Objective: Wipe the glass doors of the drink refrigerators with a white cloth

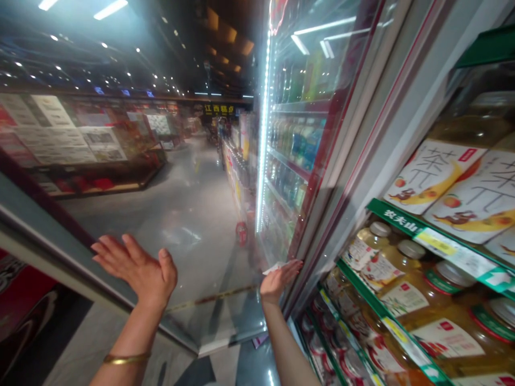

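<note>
Glass cooler door [189, 225], reflective and hazed, is fronted by the spread left grip [137, 268]; the right grip [279, 281] is held open, a white paper slip [274, 267] at its fingers.

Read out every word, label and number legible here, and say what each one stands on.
"农夫山": white characters on the green plastic shelf-edge strip
"茶": large grey character on the white fruit-printed bottle label
"江西糕点": yellow characters, slightly blurred, on the dark overhead shop sign
Too blurred to read: the yellow-and-white price tag and the pale wall posters.
</note>
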`<state>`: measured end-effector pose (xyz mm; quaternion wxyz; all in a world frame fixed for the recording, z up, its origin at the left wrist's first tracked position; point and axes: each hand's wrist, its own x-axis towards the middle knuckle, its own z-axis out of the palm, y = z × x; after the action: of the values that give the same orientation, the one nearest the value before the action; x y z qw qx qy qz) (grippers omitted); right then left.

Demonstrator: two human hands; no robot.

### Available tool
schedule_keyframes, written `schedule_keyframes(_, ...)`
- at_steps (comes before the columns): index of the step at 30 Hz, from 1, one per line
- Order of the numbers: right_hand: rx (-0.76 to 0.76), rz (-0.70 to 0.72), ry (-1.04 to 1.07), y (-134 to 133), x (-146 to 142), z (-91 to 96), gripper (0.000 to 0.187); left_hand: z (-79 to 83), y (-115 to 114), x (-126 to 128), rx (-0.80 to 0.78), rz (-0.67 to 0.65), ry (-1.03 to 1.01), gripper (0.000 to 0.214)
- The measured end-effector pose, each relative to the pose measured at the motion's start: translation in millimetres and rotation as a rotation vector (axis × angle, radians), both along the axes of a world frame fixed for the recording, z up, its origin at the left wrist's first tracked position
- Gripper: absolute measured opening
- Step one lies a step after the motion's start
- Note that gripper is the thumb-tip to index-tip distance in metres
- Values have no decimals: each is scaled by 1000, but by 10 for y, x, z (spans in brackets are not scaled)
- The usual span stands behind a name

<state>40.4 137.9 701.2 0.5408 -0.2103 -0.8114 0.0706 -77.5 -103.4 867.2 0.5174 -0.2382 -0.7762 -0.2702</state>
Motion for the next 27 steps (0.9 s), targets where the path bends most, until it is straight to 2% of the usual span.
schedule_keyframes(3,-56,-106,104,-185,-55,28,71,4,19,9,36,1,-10,91)
schedule_keyframes(6,6,-55,134,-404,-111,247,77,-5,19,17,43,0,-48,95)
schedule_keyframes(7,23,-42,145,-379,-115,390,77,-14,19,14,37,6,-44,96)
schedule_keyframes(9,14,-61,190,-177,-119,793,73,-45,27,-8,23,19,-12,97)
schedule_keyframes(11,-25,-109,247,75,-152,1304,72,-84,45,-45,27,19,28,96)
schedule_keyframes(13,-23,-115,275,186,-218,1792,74,-115,60,-79,31,11,61,97)
schedule_keyframes(15,148,3,202,125,-264,2116,76,-129,58,-90,42,-3,69,99)
schedule_keyframes(18,699,264,48,69,-166,2294,64,-126,24,-73,78,-36,61,99)
schedule_keyframes(19,834,300,41,143,-88,2339,61,-125,13,-70,82,-43,67,97)
schedule_keyframes(20,894,289,67,270,-1,2412,60,-126,7,-73,79,-43,83,94)
schedule_keyframes(21,881,244,111,429,83,2526,61,-130,6,-84,71,-35,107,91)
schedule_keyframes(24,660,43,247,822,204,3046,64,-149,34,-149,72,11,207,86)
schedule_keyframes(26,570,-10,240,823,137,3311,63,-159,51,-195,77,29,252,87)
schedule_keyframes(27,614,34,187,752,79,3353,63,-164,51,-211,71,32,261,87)
